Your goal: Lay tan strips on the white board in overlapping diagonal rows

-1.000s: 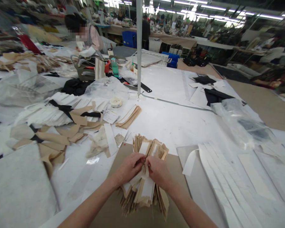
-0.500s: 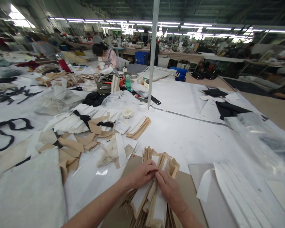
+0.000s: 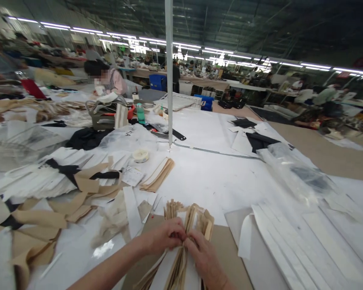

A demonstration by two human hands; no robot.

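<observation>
A bundle of tan and white strips (image 3: 172, 268), fabric or paper, lies lengthwise before me on a brown board (image 3: 230, 249). Its far ends fan upward, and it looks drawn in at the middle. My left hand (image 3: 171, 233) is closed there, fingers curled and pinching at the top of the bundle. Against it, my right hand (image 3: 201, 251) is closed too, thumb and fingers pinched at the same spot. Whether a thin tie runs between the fingertips is too small to tell. A smaller stack of tan strips (image 3: 157, 175) lies farther off.
Tan and black scraps (image 3: 78, 189) and a pile of white strips (image 3: 39, 173) cover the left. A metal post (image 3: 169, 80) rises from the table. White sheets (image 3: 293, 241) and a plastic bag (image 3: 299, 173) lie right. A person (image 3: 109, 78) works beyond a grey-green basket (image 3: 101, 114).
The view has turned right and tilted. Both hands stay at the bundle's middle; their fingertips have drawn slightly apart, with the left fingers more curled. The strips' near ends lie differently.
</observation>
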